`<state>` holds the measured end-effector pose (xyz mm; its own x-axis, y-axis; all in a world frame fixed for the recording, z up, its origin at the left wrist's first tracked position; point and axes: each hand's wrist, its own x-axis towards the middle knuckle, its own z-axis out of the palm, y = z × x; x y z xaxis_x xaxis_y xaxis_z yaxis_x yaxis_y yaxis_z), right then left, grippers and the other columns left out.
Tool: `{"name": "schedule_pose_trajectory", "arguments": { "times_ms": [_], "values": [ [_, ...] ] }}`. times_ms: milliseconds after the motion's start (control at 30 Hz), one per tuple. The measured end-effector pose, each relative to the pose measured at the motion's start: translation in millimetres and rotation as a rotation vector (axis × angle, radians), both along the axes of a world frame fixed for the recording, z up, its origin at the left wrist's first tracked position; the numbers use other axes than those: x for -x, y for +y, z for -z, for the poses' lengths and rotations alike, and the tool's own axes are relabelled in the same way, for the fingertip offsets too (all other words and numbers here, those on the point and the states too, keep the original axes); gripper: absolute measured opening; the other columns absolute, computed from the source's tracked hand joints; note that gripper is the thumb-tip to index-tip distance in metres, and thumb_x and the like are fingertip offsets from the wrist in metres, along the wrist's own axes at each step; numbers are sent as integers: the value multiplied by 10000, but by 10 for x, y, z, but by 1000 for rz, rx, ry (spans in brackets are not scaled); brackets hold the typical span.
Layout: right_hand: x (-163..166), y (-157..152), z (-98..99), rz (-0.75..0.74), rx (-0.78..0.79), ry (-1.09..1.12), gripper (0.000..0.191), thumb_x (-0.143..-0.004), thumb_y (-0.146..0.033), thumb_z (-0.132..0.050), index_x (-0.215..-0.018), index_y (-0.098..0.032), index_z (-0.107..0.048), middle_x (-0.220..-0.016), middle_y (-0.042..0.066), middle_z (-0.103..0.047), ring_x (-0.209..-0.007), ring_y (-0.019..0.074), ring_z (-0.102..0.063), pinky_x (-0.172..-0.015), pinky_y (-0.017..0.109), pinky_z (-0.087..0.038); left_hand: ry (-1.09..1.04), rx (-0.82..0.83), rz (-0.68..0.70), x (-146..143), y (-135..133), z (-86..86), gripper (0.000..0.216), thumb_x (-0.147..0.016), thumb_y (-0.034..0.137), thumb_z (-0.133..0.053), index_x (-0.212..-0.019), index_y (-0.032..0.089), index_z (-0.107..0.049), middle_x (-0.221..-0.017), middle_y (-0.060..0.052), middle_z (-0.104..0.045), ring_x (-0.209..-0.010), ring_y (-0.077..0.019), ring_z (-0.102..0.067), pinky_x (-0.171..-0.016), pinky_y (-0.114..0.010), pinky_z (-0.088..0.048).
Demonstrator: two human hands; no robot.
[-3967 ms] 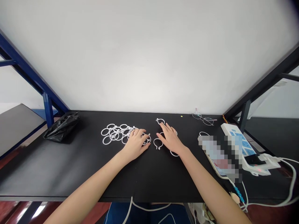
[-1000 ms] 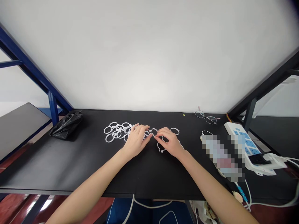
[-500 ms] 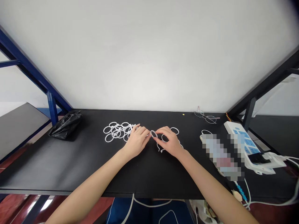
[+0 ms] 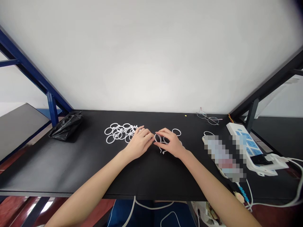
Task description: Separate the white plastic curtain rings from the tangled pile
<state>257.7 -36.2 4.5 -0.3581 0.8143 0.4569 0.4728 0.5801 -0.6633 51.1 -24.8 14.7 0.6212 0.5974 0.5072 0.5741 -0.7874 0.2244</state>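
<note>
A thin white loop (image 4: 157,137), which looks like a looped cable tie, is held up between my two hands over the black table (image 4: 139,186). My left hand (image 4: 141,142) pinches it at its left side, where the fingertips hide the join. On the other side my right hand (image 4: 170,143) grips the ring between thumb and fingers. Several more white loops (image 4: 176,132) lie under and behind my right hand, partly covered by it. Beyond my left hand a tangled pile of white loops (image 4: 119,132) rests on the tabletop.
At the left lies a crumpled black plastic bag (image 4: 67,126). Eyeglasses (image 4: 213,120) sit near the back wall. To the right are a blurred-out phone (image 4: 221,160) and a white power strip (image 4: 248,145) with plugs and cables. A white cable (image 4: 153,208) hangs below the front edge.
The held loop looks wider and rounder now. My right fingers have shifted slightly left, closer to my left hand. The pile has stayed put.
</note>
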Motion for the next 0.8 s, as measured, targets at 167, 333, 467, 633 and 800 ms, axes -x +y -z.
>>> {"name": "schedule_pose_trajectory", "arguments": {
  "times_ms": [167,333,467,633,800],
  "values": [
    [-18,1,-35,-13,-1,0,310,-817,-343,-720,-1098,-230,-653,-933,37,-593,-818,178,-596,-760,339,-519,-26,9,21,3,-8,-11,168,-982,239,-408,-935,197,-563,-899,-25,-601,-839,-153,-556,-1093,-461,-347],
    [-19,-5,-49,-26,8,-2,288,-818,-334,-721,-1071,-215,-650,-885,22,-562,-791,166,-583,-748,320,-502,-31,29,49,13,-6,-3,157,-975,232,-417,-963,197,-570,-919,-28,-608,-868,-154,-561,-1101,-448,-337],
    [-19,-16,-41,-39,26,-17,277,-824,-356,-714,-1053,-214,-647,-880,24,-560,-802,169,-582,-757,325,-500,-22,61,73,25,-10,-32,170,-977,226,-406,-919,196,-563,-916,-29,-606,-864,-155,-560,-1106,-454,-326],
    [-22,-13,-33,-44,33,-28,268,-823,-374,-713,-1025,-209,-650,-867,24,-557,-795,170,-580,-752,324,-499,-16,104,93,34,-18,-60,181,-980,224,-399,-908,197,-564,-907,-28,-604,-873,-157,-560,-1115,-455,-314],
    [-28,-12,-42,-53,47,-29,258,-816,-376,-720,-999,-205,-660,-854,23,-558,-776,166,-577,-737,317,-498,-36,157,137,52,-3,-77,186,-982,218,-403,-909,199,-573,-898,-30,-606,-882,-161,-560,-1088,-441,-336]
  ]
}}
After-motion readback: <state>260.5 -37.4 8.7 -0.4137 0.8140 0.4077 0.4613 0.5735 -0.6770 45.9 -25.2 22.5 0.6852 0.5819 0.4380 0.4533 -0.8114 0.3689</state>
